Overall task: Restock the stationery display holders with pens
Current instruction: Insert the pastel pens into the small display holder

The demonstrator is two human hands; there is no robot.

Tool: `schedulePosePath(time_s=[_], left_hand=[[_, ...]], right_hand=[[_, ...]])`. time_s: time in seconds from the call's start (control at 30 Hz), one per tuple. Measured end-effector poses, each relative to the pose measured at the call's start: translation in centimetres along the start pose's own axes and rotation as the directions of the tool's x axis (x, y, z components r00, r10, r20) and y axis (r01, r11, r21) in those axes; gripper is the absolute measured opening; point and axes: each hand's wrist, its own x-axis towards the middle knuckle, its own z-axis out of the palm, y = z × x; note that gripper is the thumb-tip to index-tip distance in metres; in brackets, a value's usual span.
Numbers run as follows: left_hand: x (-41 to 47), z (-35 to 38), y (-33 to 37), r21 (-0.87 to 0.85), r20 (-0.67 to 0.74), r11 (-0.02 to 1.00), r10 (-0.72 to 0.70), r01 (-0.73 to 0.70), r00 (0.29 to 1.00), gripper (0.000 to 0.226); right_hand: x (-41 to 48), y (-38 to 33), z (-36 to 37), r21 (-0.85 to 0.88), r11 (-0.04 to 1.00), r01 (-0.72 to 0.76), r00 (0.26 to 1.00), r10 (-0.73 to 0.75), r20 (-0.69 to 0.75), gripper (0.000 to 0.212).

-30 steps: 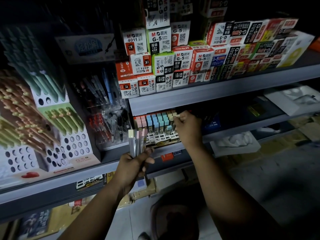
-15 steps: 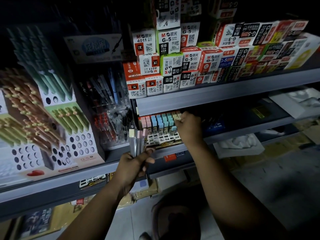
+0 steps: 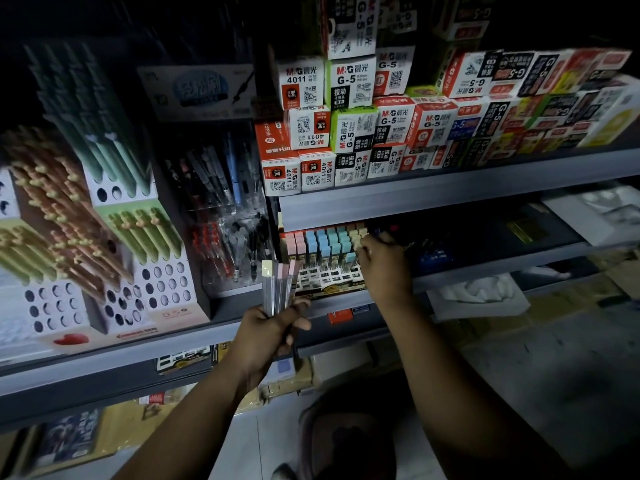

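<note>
My left hand [image 3: 268, 327] grips a bunch of square-capped pens [image 3: 278, 284] upright, caps pale yellow and pink, in front of the lower shelf. Behind it a white grid display holder [image 3: 329, 277] sits under the upper shelf, with pink, blue, teal and cream capped pens [image 3: 325, 242] standing in rows. My right hand [image 3: 382, 261] reaches to the holder's right end, fingers curled at a cream-capped pen [image 3: 358, 233]. What the fingertips hold is hidden in the dark.
Stacked refill boxes [image 3: 349, 129] fill the upper shelf [image 3: 450, 192]. A clear bin of black and red pens [image 3: 228, 237] stands left of the holder. Tall holders of green and orange pens [image 3: 83, 216] with open holes are at far left. Cartons lie on the floor below.
The view has shifted so the shelves sit further right and lower. My right hand stays at the holder's right end, slightly lower; my left hand keeps holding the bunch.
</note>
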Motion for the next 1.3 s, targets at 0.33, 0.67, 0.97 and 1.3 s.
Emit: schedulePosePath(time_s=[0.33, 0.67, 0.97, 1.3], left_hand=[[0.0, 0.7, 0.4, -0.008, 0.019, 1.0, -0.004, 0.004, 1.0, 0.02], [0.0, 1.1, 0.6, -0.008, 0.029, 1.0, 0.003, -0.002, 1.0, 0.018], [0.0, 0.7, 0.6, -0.016, 0.038, 1.0, 0.014, -0.013, 0.999, 0.019], [-0.2, 0.3, 0.3, -0.019, 0.033, 1.0, 0.012, -0.011, 0.999, 0.021]], right_hand=[[-0.7, 1.6, -0.5, 0.053, 0.997, 0.062, 0.997, -0.065, 0.043, 0.029], [-1.8, 2.6, 0.0, 0.176, 0.984, -0.012, 0.995, 0.03, -0.099, 0.013], [-1.8, 2.5, 0.6, 0.168, 0.984, -0.058, 0.995, 0.072, -0.076, 0.031], [-1.8, 1.6, 0.1, 0.154, 0.988, 0.003, 0.997, 0.009, -0.075, 0.035]])
